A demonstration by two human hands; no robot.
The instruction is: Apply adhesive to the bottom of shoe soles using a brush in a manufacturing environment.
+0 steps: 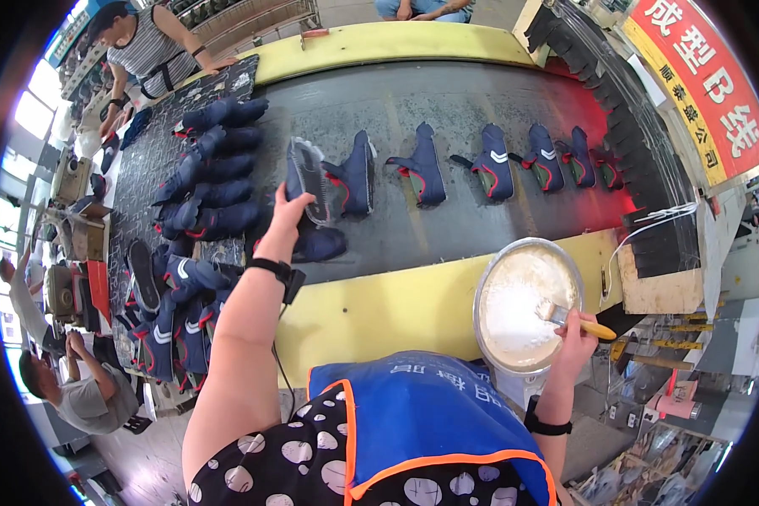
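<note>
Nearest, a blue apron (430, 422) with orange edging lies just before and left of the round bowl (478, 314) of whitish paste (514, 282). At the bowl's right side, the right hand (573, 336) is closed on the yellow handle of a brush (599, 330), its head over the paste; I cannot tell whether it touches. Well apart from that hand, beyond the bowl and to its left, the left hand (292, 212) grips a dark shoe (304, 173), underside showing. Past the bowl, navy-and-red shoes (428, 173) lie in a row on a dark belt (388, 249). Far left of the bowl are piled shoes (223, 196); behind them stands a co-worker (148, 51).
</note>
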